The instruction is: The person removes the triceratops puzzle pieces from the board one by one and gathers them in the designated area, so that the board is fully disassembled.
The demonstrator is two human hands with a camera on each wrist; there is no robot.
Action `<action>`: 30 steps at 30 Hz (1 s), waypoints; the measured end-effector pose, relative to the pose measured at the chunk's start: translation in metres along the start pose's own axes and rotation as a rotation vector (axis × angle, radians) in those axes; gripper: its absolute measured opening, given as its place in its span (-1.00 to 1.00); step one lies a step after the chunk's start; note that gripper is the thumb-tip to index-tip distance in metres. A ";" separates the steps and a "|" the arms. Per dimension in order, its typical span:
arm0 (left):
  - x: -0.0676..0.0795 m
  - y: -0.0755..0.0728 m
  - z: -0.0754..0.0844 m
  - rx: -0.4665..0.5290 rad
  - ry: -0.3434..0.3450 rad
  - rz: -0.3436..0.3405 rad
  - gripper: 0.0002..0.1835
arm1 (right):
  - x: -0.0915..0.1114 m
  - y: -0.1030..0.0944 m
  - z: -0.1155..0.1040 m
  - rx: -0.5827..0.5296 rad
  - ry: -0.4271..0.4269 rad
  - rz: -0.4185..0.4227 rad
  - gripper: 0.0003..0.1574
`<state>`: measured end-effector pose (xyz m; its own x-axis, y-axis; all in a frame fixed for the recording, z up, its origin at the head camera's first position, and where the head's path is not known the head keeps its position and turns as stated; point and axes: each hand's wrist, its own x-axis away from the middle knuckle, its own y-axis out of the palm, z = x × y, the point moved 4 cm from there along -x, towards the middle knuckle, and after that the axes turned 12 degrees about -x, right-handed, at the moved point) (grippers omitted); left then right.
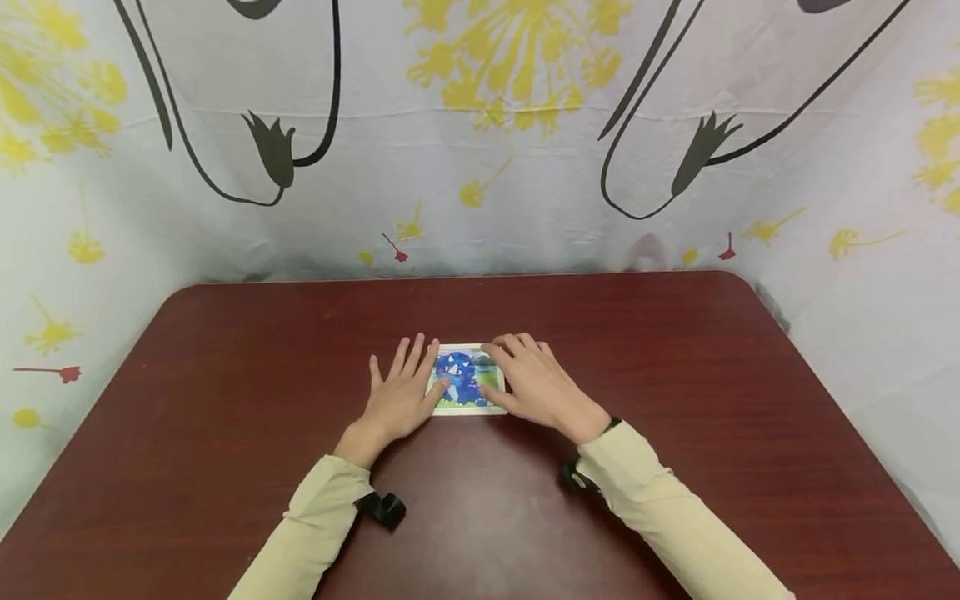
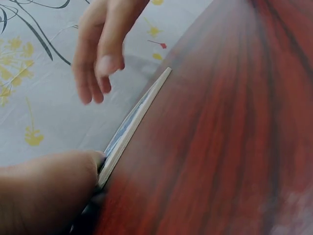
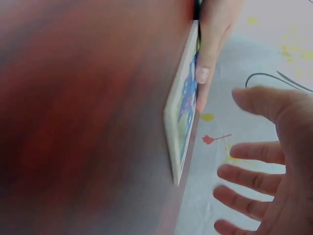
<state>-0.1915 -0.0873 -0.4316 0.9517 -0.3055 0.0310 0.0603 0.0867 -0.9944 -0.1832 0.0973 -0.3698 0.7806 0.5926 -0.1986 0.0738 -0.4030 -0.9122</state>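
Note:
A small rectangular picture board (image 1: 461,382) with a pale border lies flat on the table, showing a blue horned cartoon creature on green ground. My left hand (image 1: 396,402) rests at its left edge, fingers spread, with the thumb over the picture. Over the right edge is my right hand (image 1: 542,388), its fingers apart and slightly bent. In the right wrist view a gap separates that hand (image 3: 274,166) from the board (image 3: 185,110). Seen from the left wrist, the board's pale side (image 2: 134,125) has visible thickness, and the left thumb (image 2: 58,178) meets its near end.
The dark red wood-grain table (image 1: 225,467) has rounded far corners. Behind it hangs a pale cloth (image 1: 525,225) printed with yellow and grey plants. Black straps with a small camera (image 1: 388,510) sit on the wrists, beside light sleeves (image 1: 307,533).

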 end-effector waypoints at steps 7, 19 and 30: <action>-0.001 0.001 0.000 -0.019 -0.008 -0.016 -0.23 | -0.040 0.014 -0.005 -0.137 -0.009 -0.111 -0.64; 0.001 -0.001 0.000 -0.024 -0.019 -0.064 -0.23 | -0.075 0.032 -0.005 -0.203 0.119 -0.216 -0.79; 0.001 0.001 -0.003 -0.031 -0.027 -0.083 -0.23 | -0.083 0.034 -0.008 -0.271 0.221 -0.255 -0.77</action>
<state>-0.1917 -0.0899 -0.4329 0.9517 -0.2845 0.1158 0.1303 0.0325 -0.9909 -0.2410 0.0292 -0.3815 0.8282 0.5454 0.1290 0.4187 -0.4492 -0.7892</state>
